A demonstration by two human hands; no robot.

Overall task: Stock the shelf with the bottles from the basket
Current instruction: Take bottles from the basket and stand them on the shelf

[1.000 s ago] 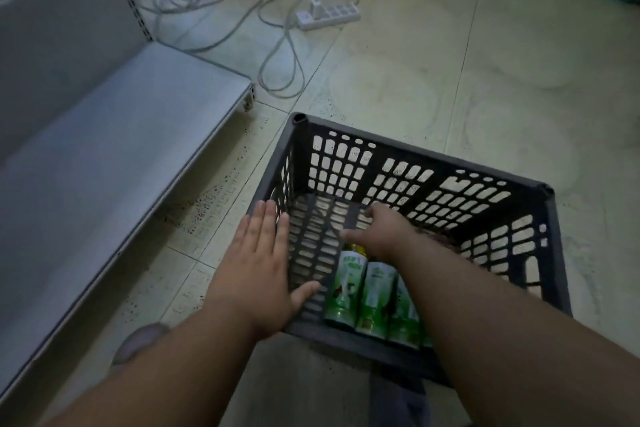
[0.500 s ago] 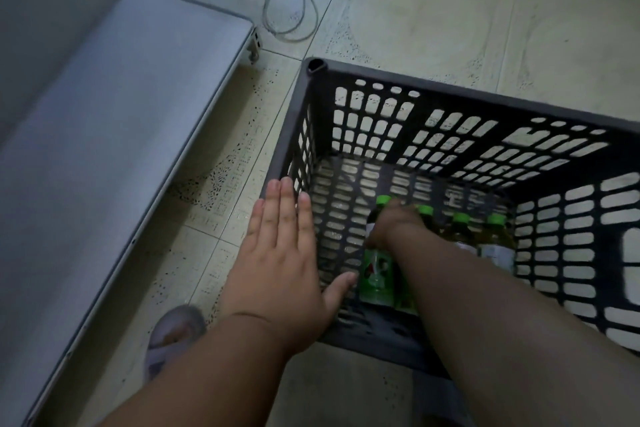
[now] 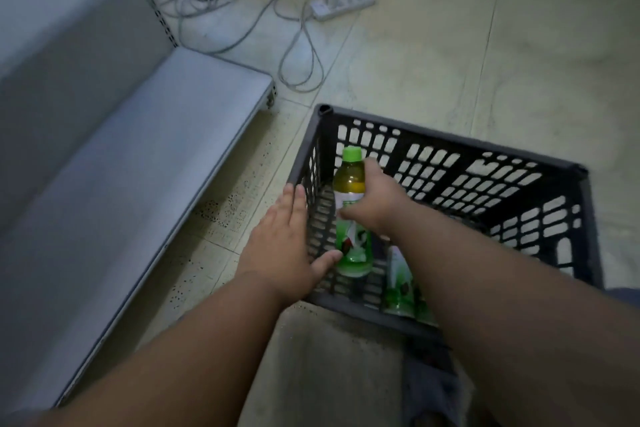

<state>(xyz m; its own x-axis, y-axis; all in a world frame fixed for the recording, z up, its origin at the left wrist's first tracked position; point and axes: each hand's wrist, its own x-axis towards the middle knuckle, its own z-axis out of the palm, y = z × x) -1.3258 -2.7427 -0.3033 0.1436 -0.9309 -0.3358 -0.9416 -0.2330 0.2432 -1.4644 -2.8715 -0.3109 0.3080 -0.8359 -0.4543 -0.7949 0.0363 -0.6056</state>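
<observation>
Inside basket (image 3: 450, 149), near left wall: right hand (image 3: 377, 204) wrapped round bottle (image 3: 351, 218); left hand (image 3: 280, 246) flat, empty. Could snag rim, slip.

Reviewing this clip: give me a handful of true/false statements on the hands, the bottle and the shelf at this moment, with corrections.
1. The right hand grips a green-capped bottle. True.
2. The left hand holds a bottle. False: it rests open on the basket wall.
3. The shelf already carries bottles. False: none show on it.
4. More bottles remain in the basket. True.
</observation>
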